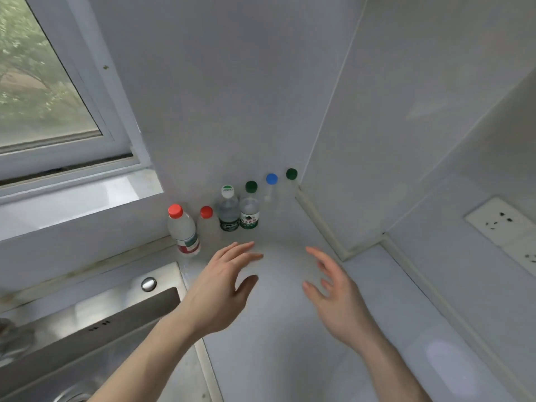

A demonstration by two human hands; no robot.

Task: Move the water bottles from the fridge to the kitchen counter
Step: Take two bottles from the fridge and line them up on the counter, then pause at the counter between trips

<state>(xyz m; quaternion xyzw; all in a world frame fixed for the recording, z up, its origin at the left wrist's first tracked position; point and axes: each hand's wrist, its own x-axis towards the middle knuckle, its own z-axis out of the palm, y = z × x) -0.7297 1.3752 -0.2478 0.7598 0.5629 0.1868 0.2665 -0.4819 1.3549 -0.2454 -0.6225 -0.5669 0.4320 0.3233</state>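
Six water bottles stand upright in a row on the white kitchen counter (pixel 290 329), lined along the back wall toward the corner. Two carry red caps: the nearest bottle (pixel 183 232), just beside the sink, and its neighbour (pixel 206 216) close behind. One white-capped bottle (pixel 228 211) with a dark label stands touching or nearly touching a green-capped bottle (pixel 249 208). One blue-capped bottle (pixel 271 188) and one more green-capped bottle (pixel 291 174) in the corner are faint and blurred below their caps. Two bare hands hover above the counter in front of the row, well short of the bottles: the left hand (pixel 224 288) and the right hand (pixel 338 288), both released, fingers spread and relaxed, holding nothing. One steel sink (pixel 95 323) lies at left below one window (pixel 43 82); one wall socket (pixel 504 227) sits at right.
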